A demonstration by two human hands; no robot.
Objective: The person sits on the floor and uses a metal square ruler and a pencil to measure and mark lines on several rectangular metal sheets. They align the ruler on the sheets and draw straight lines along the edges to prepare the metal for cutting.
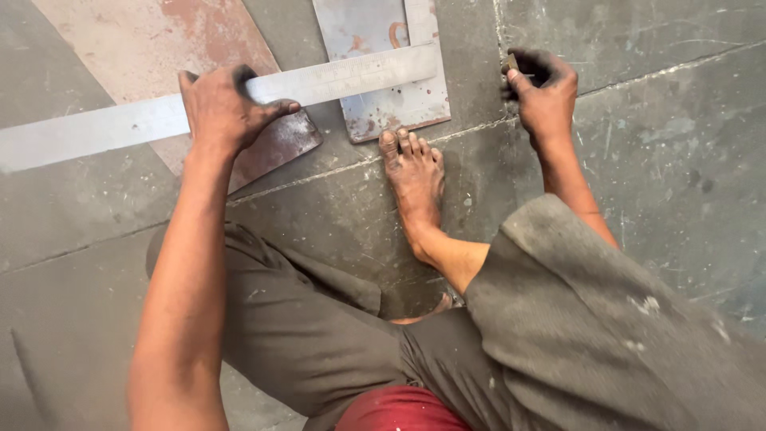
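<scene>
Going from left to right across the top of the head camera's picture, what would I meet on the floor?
Long steel ruler → left hand pressing on it → rusty metal sheet → grey metal plate with the bare foot at its edge → right hand pinching a small marker.

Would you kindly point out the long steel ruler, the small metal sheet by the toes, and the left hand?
steel ruler (351,76), head view, on its bare flat face right of the hand.
small metal sheet (395,108), head view, on its lower middle.
left hand (223,112), head view, on its back.
</scene>
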